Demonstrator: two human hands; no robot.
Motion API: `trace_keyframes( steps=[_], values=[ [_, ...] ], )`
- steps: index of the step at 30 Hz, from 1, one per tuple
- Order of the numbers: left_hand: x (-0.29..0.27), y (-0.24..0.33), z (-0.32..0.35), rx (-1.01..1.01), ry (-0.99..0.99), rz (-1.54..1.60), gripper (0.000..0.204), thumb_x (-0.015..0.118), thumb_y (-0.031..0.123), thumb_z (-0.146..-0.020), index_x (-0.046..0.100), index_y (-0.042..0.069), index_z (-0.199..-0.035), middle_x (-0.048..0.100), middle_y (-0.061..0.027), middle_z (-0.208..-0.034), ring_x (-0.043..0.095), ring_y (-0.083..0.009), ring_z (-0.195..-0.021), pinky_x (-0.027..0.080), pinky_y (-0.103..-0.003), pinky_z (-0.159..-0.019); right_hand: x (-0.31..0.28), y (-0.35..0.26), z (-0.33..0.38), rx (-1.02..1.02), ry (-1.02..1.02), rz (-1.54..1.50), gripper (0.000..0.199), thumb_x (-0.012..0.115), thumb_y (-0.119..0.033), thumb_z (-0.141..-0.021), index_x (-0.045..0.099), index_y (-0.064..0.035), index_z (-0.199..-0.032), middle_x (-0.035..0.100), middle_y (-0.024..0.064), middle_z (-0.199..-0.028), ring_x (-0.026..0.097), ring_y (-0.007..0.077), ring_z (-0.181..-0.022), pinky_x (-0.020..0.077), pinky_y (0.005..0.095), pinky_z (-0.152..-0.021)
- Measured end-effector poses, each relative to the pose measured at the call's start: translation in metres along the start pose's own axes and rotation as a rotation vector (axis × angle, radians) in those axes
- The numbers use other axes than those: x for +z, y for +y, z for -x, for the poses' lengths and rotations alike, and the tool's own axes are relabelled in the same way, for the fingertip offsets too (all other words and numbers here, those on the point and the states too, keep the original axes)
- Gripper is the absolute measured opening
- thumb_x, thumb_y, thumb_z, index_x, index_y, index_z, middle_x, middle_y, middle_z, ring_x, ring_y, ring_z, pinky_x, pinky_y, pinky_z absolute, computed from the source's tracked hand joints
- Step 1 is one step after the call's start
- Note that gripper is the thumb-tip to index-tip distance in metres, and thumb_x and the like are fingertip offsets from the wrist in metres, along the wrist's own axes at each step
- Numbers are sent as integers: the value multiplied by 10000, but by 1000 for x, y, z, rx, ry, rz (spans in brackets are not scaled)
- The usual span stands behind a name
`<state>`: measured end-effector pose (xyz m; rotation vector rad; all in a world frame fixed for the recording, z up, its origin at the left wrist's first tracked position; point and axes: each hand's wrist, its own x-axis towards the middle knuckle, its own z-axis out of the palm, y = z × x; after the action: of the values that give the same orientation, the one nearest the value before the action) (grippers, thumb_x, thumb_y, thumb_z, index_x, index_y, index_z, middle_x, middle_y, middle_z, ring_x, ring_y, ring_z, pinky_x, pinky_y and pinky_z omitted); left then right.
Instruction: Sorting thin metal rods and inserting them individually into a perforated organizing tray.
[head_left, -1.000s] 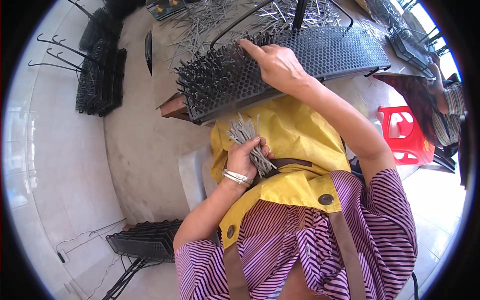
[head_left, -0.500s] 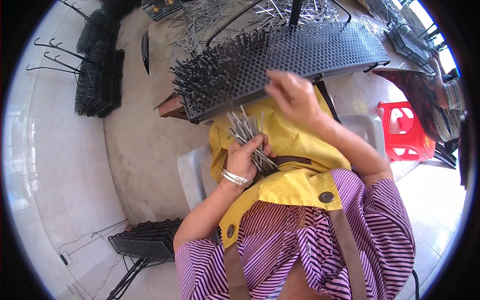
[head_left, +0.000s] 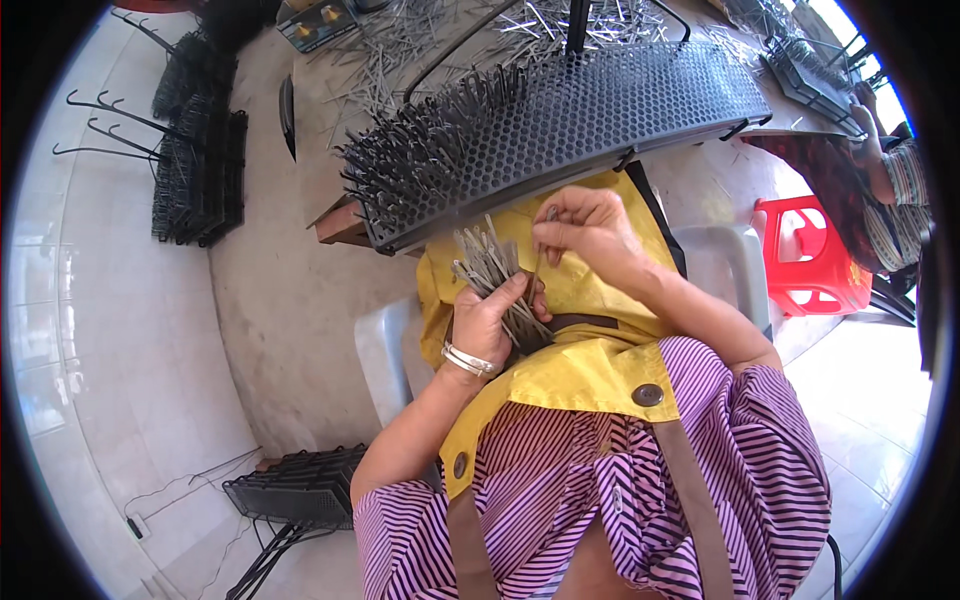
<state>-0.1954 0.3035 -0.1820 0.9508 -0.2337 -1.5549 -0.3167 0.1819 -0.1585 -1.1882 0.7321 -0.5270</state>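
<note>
Above my lap, my left hand (head_left: 484,325) is closed round a bundle of thin grey metal rods (head_left: 487,262), their upper ends fanned out. My right hand (head_left: 598,232) is just right of the bundle, its thumb and fingers pinching a single metal rod (head_left: 537,262) that stands roughly upright beside the others. The rod's lower end meets my left fingers. Beyond both hands lies a long dark perforated rack (head_left: 620,105). Its left part is packed with dark upright rods (head_left: 420,150), while the holes on the right show bare.
Loose metal rods (head_left: 385,65) are strewn over the table behind the rack. Stacked black racks with hooked bars (head_left: 200,180) stand at the left, another stack (head_left: 295,490) at lower left. A red stool (head_left: 815,255) and another person's arm (head_left: 872,150) are at the right.
My right hand has come down from near the rack's front edge to the bundle and now pinches one rod. My left hand keeps the bundle in nearly the same place.
</note>
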Motion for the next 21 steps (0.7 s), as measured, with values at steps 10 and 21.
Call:
trace_keyframes(
  steps=[10,21],
  values=[
    [-4,-2,0,-25,-2,86,130,545,122,-823,511,9,-878,552,-92,-782,543,-201,-660,491,-346,-572,-50,-58,-60,-298,225,-320,83,563,-40,-799,562,27,-848,589,96,-708,536,124,-498,454,210,-480],
    [-4,0,1,-32,40,54,115,530,112,-828,518,10,-881,550,-91,-769,534,-202,-633,479,-347,-563,-37,-52,-88,-477,463,19,86,624,-78,-769,607,6,-770,612,60,-667,550,83,-535,459,193,-492]
  ],
)
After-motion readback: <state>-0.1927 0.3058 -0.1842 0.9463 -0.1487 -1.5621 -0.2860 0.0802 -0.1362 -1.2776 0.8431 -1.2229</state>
